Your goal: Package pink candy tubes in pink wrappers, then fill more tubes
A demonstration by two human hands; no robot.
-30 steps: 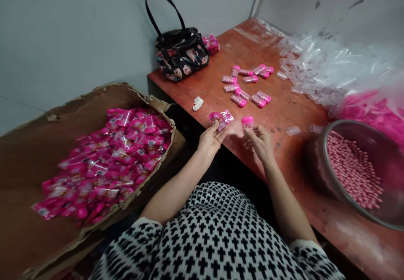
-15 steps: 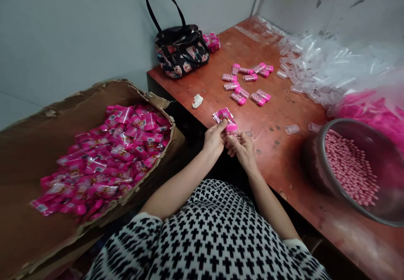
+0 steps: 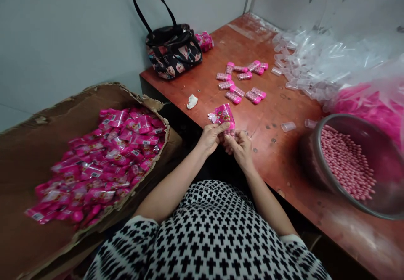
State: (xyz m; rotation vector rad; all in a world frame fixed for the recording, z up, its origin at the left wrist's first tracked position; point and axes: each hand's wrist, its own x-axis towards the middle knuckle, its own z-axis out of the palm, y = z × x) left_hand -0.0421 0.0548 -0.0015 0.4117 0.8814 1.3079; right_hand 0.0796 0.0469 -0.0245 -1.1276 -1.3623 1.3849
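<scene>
Over the table's front edge, my left hand [image 3: 211, 138] is closed, its thumb and fingers pinching a shiny pink printed wrapper [image 3: 226, 112]. A small tube of pink beads [image 3: 230, 131] sits at the wrapper's lower end, between my two hands. My right hand [image 3: 241, 147] grips the tube from the near side, thumb on top. How far the tube lies inside the wrapper I cannot tell. Several filled tubes with pink caps [image 3: 233, 98] lie on the table beyond my hands.
At left stands a torn-edged cardboard box [image 3: 25, 154] holding many pink packets [image 3: 107, 162]. On the reddish table [image 3: 271, 158] are a grey tub [image 3: 311, 162] of pink beads, clear tubes [image 3: 288, 126], a bag of pink pieces [image 3: 372, 103], a white scrap [image 3: 192, 101] and a floral handbag [image 3: 175, 55].
The wrapper now stands more upright and spread out above my left thumb, and less of the pink cap shows. My hands stay close together. The whole view has shifted slightly.
</scene>
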